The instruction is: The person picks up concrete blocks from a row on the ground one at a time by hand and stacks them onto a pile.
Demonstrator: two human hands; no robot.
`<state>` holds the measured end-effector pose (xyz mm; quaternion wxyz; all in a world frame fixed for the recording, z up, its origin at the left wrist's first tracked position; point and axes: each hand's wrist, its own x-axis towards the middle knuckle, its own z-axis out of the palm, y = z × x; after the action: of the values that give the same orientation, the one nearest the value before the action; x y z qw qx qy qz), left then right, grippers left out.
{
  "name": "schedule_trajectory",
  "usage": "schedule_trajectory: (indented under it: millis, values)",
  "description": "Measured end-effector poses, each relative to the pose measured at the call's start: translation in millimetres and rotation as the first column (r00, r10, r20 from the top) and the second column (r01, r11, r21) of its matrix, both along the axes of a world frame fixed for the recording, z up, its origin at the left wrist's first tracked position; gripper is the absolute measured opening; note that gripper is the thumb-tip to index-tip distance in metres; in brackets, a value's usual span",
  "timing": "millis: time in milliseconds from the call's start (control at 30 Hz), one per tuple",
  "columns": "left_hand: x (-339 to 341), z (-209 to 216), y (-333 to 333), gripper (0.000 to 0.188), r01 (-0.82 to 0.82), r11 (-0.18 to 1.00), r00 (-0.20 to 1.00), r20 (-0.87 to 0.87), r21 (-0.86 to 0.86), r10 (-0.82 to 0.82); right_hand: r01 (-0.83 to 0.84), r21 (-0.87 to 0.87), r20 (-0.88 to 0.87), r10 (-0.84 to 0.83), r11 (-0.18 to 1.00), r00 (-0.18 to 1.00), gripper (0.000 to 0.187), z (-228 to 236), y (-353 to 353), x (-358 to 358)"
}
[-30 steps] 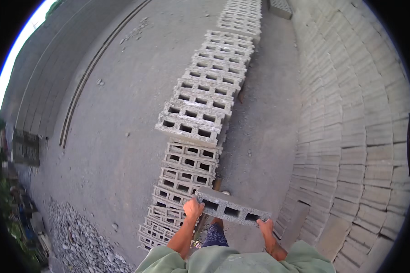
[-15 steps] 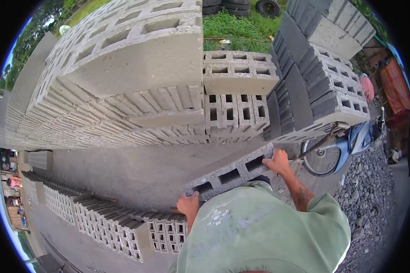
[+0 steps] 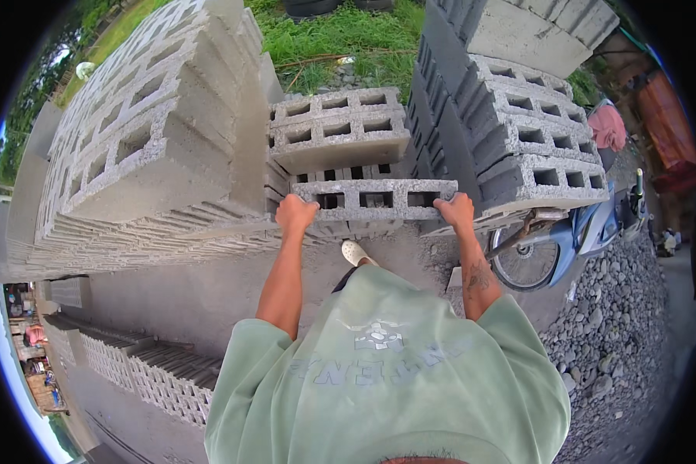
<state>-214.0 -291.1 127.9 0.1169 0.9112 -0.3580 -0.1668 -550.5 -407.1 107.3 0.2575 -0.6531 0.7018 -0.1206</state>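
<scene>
A grey hollow concrete block (image 3: 376,186) spans level between my hands, its row of holes facing me. My left hand (image 3: 297,212) is closed round its left end, and my right hand (image 3: 454,210) grips the right end. The block is at the front of the low middle stack, over its lower course; whether it touches those blocks I cannot tell. Just behind it sit more hollow blocks (image 3: 340,138) on that stack. A tall wall of blocks (image 3: 155,155) rises close to my left hand, and another tall stack (image 3: 537,147) stands beyond my right hand.
A blue bicycle-like vehicle (image 3: 588,236) leans beside the right stack, near a gravel heap (image 3: 607,332). A row of blocks (image 3: 151,375) lies on the ground at lower left. My foot in a pale clog (image 3: 355,252) is below the held block. Grass (image 3: 340,42) grows behind.
I have turned and stepped toward the stacks. The block has moved forward and up, from tilted near my body to level at the middle stack, still in both hands.
</scene>
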Motion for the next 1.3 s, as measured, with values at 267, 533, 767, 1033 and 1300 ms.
schedule_trajectory:
  millis: [267,533,767,1033,1300]
  values:
    - [32.7,-19.7,-33.9,0.039,-0.035,0.999,0.998,-0.042,0.040,0.036,-0.121,0.144,-0.054,0.130,0.982,0.990,0.055,-35.9,-64.9,50.6]
    - [-20.7,-26.4,-66.1,0.047,0.290,0.952,0.956,-0.070,0.095,-0.285,-0.191,0.333,0.068,0.179,0.923,0.982,0.052,-50.4,-74.3,46.1]
    - [-18.1,-26.1,-96.3,0.042,0.167,0.966,0.976,-0.176,0.197,-0.132,-0.116,0.440,0.309,-0.029,0.890,0.951,0.052,-53.9,-79.7,54.1]
    - [29.3,-27.0,-119.1,0.042,0.070,0.981,0.995,-0.087,0.179,-0.055,-0.180,0.351,0.269,0.085,0.919,0.959,0.052,-53.8,-119.3,110.9]
    - [32.3,-43.5,-111.5,0.048,0.123,0.987,0.992,-0.022,0.105,-0.122,-0.174,0.376,0.204,0.101,0.910,0.974,0.055,-55.0,-122.7,119.4]
